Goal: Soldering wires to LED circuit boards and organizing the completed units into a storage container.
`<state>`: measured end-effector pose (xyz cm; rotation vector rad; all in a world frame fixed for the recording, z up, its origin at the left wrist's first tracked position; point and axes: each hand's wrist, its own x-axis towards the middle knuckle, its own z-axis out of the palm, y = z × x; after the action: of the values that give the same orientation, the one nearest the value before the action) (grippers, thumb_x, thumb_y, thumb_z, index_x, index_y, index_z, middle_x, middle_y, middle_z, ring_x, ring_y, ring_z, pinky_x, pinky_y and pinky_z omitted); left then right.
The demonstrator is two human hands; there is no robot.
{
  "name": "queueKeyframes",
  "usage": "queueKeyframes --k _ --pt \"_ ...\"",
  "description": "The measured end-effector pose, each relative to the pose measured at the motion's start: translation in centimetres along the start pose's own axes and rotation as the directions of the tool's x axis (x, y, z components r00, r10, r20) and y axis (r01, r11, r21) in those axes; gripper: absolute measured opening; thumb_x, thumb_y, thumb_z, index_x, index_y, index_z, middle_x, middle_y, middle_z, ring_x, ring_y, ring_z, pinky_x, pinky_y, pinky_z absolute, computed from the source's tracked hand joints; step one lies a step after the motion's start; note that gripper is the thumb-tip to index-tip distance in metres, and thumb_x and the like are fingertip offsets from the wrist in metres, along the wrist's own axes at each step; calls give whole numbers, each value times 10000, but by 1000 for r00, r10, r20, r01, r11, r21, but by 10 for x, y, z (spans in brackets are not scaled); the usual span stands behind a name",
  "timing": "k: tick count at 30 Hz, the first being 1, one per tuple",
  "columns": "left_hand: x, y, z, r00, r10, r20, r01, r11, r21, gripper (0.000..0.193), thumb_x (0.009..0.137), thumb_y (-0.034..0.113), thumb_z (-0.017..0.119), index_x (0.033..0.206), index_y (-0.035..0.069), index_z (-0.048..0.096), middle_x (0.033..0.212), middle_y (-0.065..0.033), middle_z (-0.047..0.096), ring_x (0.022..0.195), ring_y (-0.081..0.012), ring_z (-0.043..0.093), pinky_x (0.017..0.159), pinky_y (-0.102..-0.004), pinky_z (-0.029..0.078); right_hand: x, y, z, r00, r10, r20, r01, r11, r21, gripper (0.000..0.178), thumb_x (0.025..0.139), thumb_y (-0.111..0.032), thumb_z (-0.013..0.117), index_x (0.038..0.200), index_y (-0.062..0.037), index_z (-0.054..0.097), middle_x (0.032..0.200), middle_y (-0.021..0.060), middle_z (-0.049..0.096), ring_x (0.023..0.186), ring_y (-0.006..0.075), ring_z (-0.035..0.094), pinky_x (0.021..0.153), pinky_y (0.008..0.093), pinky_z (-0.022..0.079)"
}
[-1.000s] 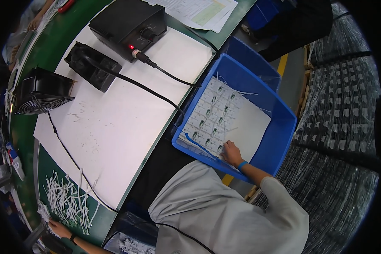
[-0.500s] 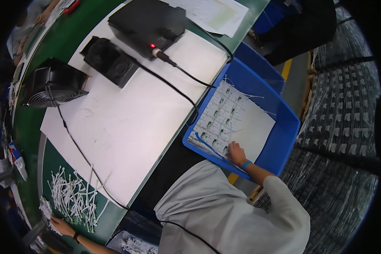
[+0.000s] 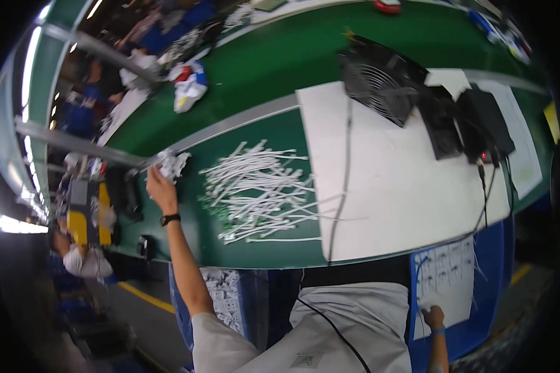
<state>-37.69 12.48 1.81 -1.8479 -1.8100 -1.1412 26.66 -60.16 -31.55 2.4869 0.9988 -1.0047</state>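
My left hand, with a dark wristwatch below it, reaches to a crumpled heap of small white pieces by a metal post. Its fingers are closed at the heap's edge; the exact piece between them is blurred. To the right of that hand, many white cables with green ends lie piled on the green table. My right hand, a blue band at its wrist, is low in a blue bin. Its slightly parted fingers rest on a white sheet, beside rows of small white parts.
A white board covers the table's right half. On it stand a black fan, a black holder and a black box with a red light and cords. Another blue bin with white pieces sits below the table edge. People work at far left.
The view has swung left and levelled, so the table now runs across the picture. My left hand is still at the white heap, my right hand still in the blue bin.
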Motion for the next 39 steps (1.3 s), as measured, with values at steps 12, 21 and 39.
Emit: queueKeyframes --k 12,21,39 --pt "75 178 -146 967 224 -120 -251 911 -327 234 1058 142 500 1000 -33 643 729 20 493 655 -42 371 552 -252 284 -6 40 -116 990 142 4 -142 990 -10 632 895 -537 666 618 30 704 606 182 675 535 274 661 563 443 553" --pt "-41 424 -200 732 681 18 -226 267 -937 267 998 163 538 1163 -4 665 899 -67 701 824 -139 656 723 -267 498 -177 -171 -326 559 -171 -811 467 873 137 264 893 -211 709 888 52 680 844 211 656 811 374 658 707 436 512" --pt "-515 613 -204 -38 997 64 455 74 -888 198 825 96 631 980 -13 572 851 -254 671 815 -459 652 700 -519 513 -219 -92 -127 228 712 -664 525 484 700 659 936 -2 625 1523 -55 331 1180 69 575 887 138 544 733 267 446"
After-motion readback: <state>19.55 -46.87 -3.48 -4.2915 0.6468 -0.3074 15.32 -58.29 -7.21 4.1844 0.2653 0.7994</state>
